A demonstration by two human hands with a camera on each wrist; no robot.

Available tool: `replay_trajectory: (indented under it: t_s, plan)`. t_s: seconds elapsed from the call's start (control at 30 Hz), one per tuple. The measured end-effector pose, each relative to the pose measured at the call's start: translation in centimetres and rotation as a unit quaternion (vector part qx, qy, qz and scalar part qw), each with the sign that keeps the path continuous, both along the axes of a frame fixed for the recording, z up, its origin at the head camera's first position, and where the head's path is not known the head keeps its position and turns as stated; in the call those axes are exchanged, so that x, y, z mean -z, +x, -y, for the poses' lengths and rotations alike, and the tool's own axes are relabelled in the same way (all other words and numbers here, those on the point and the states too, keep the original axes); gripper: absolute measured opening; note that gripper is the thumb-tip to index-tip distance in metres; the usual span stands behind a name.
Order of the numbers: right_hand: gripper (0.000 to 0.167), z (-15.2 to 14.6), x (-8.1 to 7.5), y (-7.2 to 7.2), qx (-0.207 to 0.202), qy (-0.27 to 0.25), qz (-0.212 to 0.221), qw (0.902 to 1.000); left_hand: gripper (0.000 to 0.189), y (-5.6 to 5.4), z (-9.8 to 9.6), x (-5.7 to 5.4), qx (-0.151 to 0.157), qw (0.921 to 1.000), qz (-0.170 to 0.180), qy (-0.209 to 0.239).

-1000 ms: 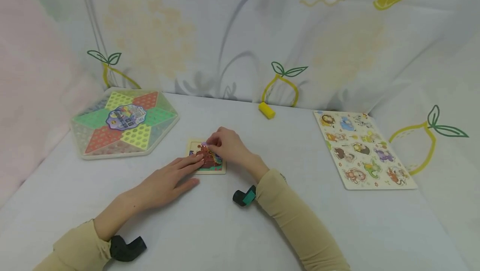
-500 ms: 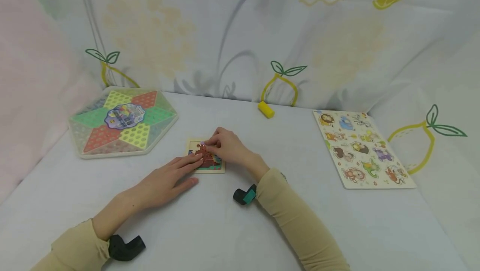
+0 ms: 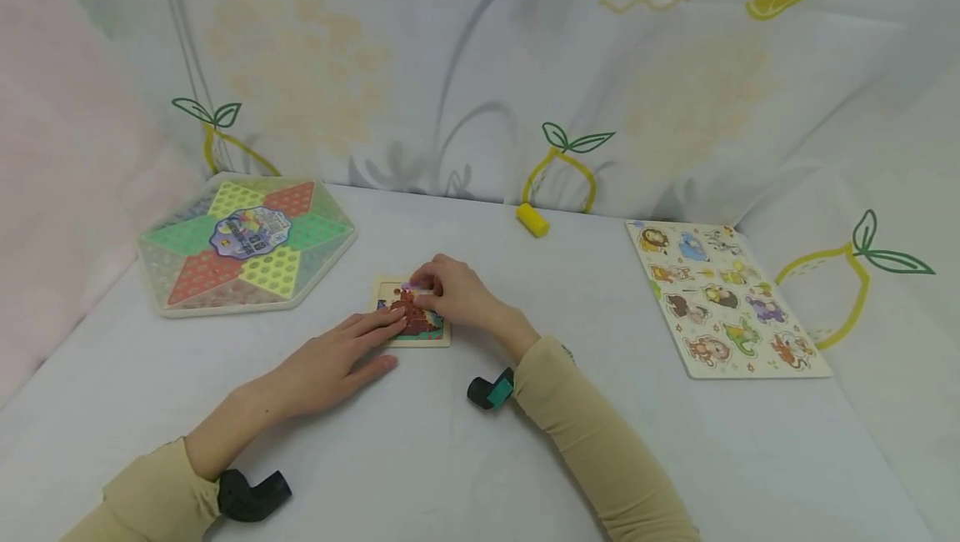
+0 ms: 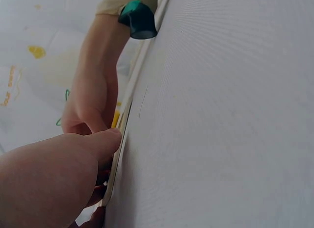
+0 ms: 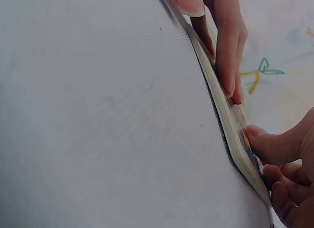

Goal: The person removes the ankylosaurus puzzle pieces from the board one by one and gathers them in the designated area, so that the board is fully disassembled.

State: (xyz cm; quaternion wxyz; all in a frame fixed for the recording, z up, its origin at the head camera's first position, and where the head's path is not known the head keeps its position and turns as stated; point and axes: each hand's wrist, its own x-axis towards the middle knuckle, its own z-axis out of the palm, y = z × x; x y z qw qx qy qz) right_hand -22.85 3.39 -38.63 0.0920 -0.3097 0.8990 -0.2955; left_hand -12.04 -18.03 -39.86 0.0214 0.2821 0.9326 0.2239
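A small wooden jigsaw puzzle (image 3: 423, 344) with a brown picture in a pale frame lies flat on the white table. My left hand (image 3: 322, 371) rests its straight fingertips on the puzzle's left part, thumb on the cloth beside it. At the upper right part my right hand (image 3: 461, 296) bends its thumb and fingers together, pinching what seems a small puzzle piece, mostly hidden; a purple bit (image 3: 407, 285) shows by the fingertips. In the right wrist view the right thumb (image 5: 270, 144) touches the puzzle's top, and the other fingers curl near its corner.
A hexagonal Chinese checkers board (image 3: 251, 296) lies at the left. A yellow cylinder (image 3: 532, 220) is at the back, near the lemon-printed cloth (image 3: 480, 67). The animal peg puzzle board (image 3: 675, 308) lies at the right. Each wrist carries a dark camera mount (image 3: 253, 498).
The right fingers shift slightly at the puzzle's upper part and stay bent together. The left hand stays in place on the puzzle.
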Motion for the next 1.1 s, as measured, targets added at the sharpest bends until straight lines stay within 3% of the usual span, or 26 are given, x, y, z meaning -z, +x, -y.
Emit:
replay_trajectory:
  t_s: [1.1]
  plan:
    - [0.035, 0.07, 0.56, -0.07, 0.001, -0.005, 0.015, 0.9999, 0.054, 0.13, -0.10, -0.06, -0.002, 1.0000, -0.009, -0.003]
